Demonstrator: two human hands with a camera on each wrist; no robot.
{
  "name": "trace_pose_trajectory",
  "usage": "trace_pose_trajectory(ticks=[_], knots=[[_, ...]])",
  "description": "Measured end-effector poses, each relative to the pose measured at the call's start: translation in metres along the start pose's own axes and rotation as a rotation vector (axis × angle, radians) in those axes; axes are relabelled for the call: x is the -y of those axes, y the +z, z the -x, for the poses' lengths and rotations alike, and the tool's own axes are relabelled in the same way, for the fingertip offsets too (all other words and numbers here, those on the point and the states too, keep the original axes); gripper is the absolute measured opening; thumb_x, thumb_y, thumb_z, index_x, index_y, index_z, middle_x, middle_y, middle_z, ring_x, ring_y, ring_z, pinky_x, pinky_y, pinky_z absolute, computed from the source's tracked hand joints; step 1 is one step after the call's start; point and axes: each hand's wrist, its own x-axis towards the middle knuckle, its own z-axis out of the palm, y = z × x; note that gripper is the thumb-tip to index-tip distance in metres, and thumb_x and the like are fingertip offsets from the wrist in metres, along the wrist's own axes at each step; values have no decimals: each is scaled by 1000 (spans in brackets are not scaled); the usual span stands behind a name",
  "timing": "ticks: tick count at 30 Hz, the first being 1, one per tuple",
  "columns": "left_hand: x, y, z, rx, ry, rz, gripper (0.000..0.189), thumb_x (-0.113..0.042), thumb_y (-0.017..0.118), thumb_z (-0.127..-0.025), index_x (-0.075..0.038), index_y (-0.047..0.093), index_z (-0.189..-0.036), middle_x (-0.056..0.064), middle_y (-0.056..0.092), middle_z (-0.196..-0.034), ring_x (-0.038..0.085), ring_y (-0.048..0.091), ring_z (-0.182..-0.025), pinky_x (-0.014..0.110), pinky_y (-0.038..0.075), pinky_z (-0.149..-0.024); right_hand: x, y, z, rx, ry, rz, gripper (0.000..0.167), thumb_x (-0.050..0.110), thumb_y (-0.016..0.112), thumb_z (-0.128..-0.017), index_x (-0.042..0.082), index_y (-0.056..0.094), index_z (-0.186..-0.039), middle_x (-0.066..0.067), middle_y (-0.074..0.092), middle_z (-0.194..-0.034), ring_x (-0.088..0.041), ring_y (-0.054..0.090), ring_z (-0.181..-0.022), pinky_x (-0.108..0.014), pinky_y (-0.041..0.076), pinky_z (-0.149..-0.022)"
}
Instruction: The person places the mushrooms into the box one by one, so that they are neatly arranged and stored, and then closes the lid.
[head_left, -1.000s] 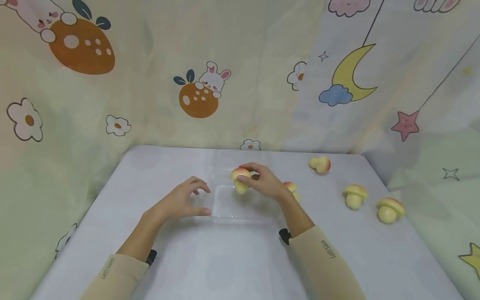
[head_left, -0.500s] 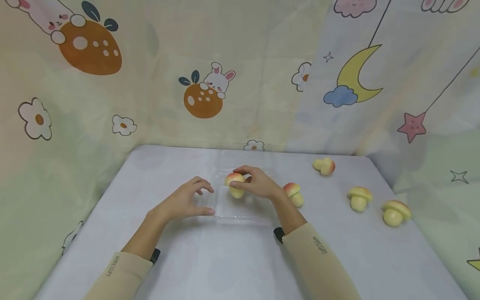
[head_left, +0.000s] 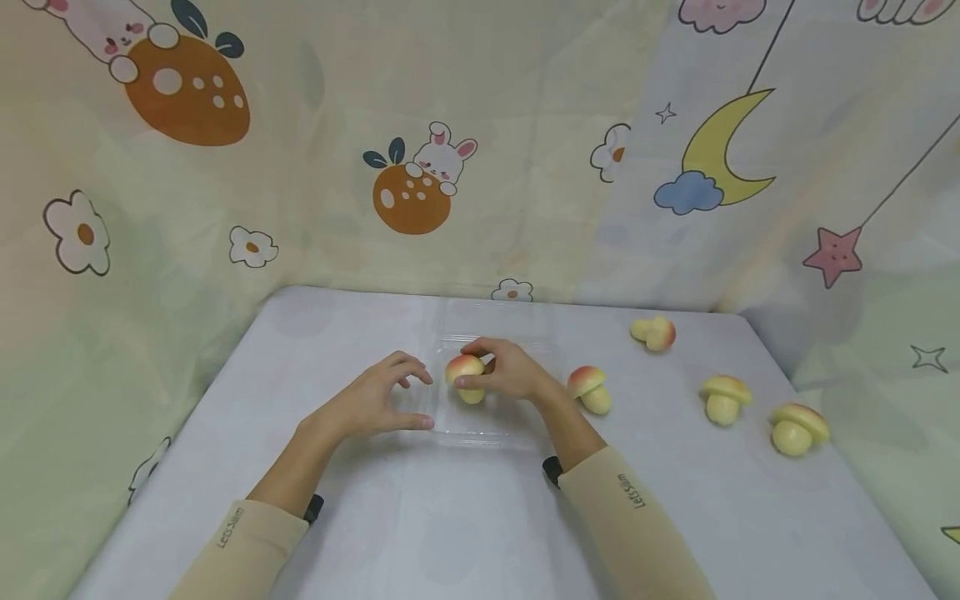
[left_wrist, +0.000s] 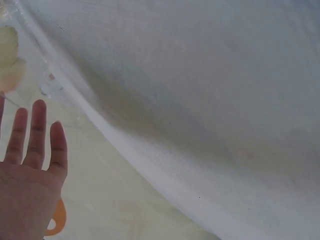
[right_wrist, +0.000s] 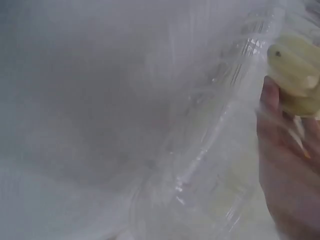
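My right hand [head_left: 510, 371] pinches a mushroom-shaped piece [head_left: 463, 367] between thumb and fingers; its cap is yellow flushed with red, its stem pale yellow. The piece is upright over the left part of a clear plastic box [head_left: 487, 429]. In the right wrist view, the mushroom-shaped piece [right_wrist: 295, 65] shows beyond the fingertips, with the box's shiny wall beside it. At the box's left side, my left hand [head_left: 371, 400] has thumb and fingers spread apart, fingertips right by the edge. Straight fingers of the left hand [left_wrist: 32, 170] also show in the left wrist view.
Right of the box lies another mushroom-shaped piece [head_left: 590, 389]. Farther right are a tipped piece [head_left: 654, 333] at the back and two pieces, one [head_left: 724, 400] nearer the other [head_left: 799, 430] by the table's right edge. A cartoon-print cloth [head_left: 330, 183] hangs behind the white table [head_left: 450, 517].
My right hand has carried the mushroom-shaped piece left and lower over the box. My left hand keeps its place by the box. The head view has shifted slightly.
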Motion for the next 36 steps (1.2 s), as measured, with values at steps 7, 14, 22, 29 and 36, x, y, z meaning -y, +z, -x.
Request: trace_pose_trajectory(ticks=[7,14,22,29,36], knots=[[1,1,-1,7,-5,-16,66,-59,86,-77,-18,66,-124,-5,53,-135,27,64,-111,47,53,-95,3,9,-4,-30,9,115,59,39,85,-86,11,65,-134,-4,67,-128,-17,66,-99,-34,54,-89],[0,1,-3,9,-2,-22,63,-57,86,-78,-18,67,-123,-4,53,-135,27,65,-110,47,54,-94,12,18,-7,-111,15,256,58,41,85,-85,9,68,-130,-6,67,-124,-21,63,-108,-38,53,-93],[1,1,-2,5,-6,-40,61,-59,84,-78,-19,68,-121,-4,54,-135,26,64,-109,47,54,-93,17,25,-7,-158,-2,309,59,39,86,-85,6,67,-130,-9,66,-122,-28,62,-110,-43,53,-94],[-2,-1,-6,4,12,-51,60,-55,86,-78,-18,68,-122,-4,54,-135,28,65,-110,47,53,-95,20,18,-1,-157,46,355,67,48,82,-86,10,63,-137,-7,64,-131,-26,63,-114,-46,52,-97],[-2,-1,-5,8,-6,-44,59,-52,88,-78,-17,69,-121,-3,55,-134,28,65,-109,47,53,-94,26,8,10,-155,47,474,72,57,77,-87,15,59,-142,-4,63,-135,-21,67,-99,-45,56,-84]])
